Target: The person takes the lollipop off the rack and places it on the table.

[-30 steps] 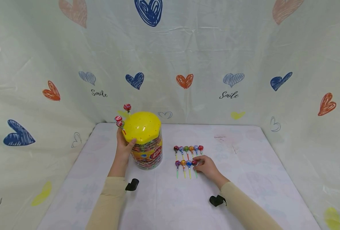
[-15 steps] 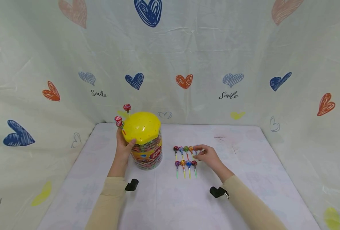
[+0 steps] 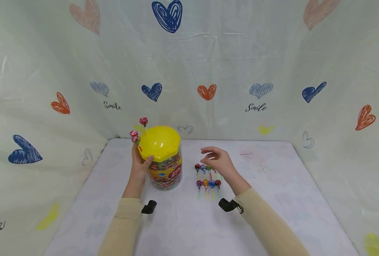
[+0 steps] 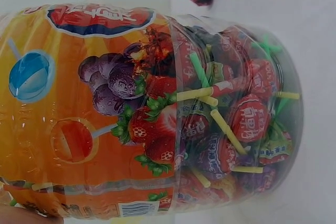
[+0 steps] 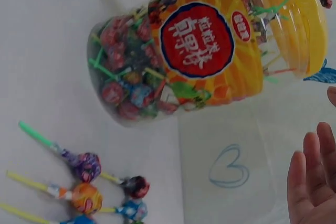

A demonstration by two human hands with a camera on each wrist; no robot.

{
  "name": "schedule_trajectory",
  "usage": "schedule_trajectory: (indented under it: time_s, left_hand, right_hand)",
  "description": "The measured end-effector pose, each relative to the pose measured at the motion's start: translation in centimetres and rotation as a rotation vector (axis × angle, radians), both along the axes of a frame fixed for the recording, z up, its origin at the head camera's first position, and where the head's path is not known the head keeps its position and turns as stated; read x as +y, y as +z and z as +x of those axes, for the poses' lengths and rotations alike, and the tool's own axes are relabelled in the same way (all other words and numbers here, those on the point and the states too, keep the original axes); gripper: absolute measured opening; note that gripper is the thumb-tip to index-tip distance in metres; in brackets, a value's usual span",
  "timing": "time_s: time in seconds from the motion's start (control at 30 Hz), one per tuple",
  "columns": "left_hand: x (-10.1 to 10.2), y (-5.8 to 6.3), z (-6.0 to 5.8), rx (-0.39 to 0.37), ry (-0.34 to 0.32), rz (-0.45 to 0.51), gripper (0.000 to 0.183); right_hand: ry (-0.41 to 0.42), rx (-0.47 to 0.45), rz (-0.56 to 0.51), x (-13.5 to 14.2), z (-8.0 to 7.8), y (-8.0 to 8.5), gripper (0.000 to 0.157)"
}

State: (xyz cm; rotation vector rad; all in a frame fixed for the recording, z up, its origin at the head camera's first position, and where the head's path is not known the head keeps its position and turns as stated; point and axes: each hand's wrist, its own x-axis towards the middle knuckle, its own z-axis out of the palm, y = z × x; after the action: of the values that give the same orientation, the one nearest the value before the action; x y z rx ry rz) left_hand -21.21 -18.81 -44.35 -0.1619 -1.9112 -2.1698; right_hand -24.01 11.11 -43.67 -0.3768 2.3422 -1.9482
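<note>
A clear candy jar with an orange label and a yellow lid stands on the table, packed with wrapped lollipops. My left hand grips its left side just under the lid, thumb in front, the other fingers mostly hidden behind. Three red lollipops stick out from the lid's left edge. Right of the jar, lollipops lie in two rows; a blue one is in the near row. Above the far row hovers my right hand, fingers loosely bent, nothing visible between them; it covers part of that row.
A white cloth with faint prints covers the table. Behind it hangs a pale curtain printed with hearts and the word "Smile". A small black device sits at the right wrist, another at the left.
My right hand has risen from the near row's right end, past the far row's right end, up and left toward the jar. The left hand keeps its hold on the jar.
</note>
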Motion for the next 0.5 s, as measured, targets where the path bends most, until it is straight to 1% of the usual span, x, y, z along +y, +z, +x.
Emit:
schedule_trajectory:
  time_s: [0.1,0.23,0.37,0.5]
  left_hand:
    - [0.0,-0.1,-0.1,-0.007,-0.001,0.006,0.08]
    - [0.0,-0.2,-0.1,-0.013,-0.002,0.013,0.081]
    - [0.1,-0.2,-0.1,-0.015,0.008,0.022,0.08]
    - [0.1,-0.2,-0.1,-0.023,0.017,0.02,0.081]
  right_hand:
    - [0.029,0.041,-0.076,-1.5,-0.1,0.6,0.038]
    - [0.056,0.094,-0.138,-3.6,0.0,1.5,0.038]
    - [0.074,0.158,-0.155,-5.6,-0.1,2.8,0.038]
    - [0.097,0.221,-0.152,-7.2,-0.6,4.0,0.037]
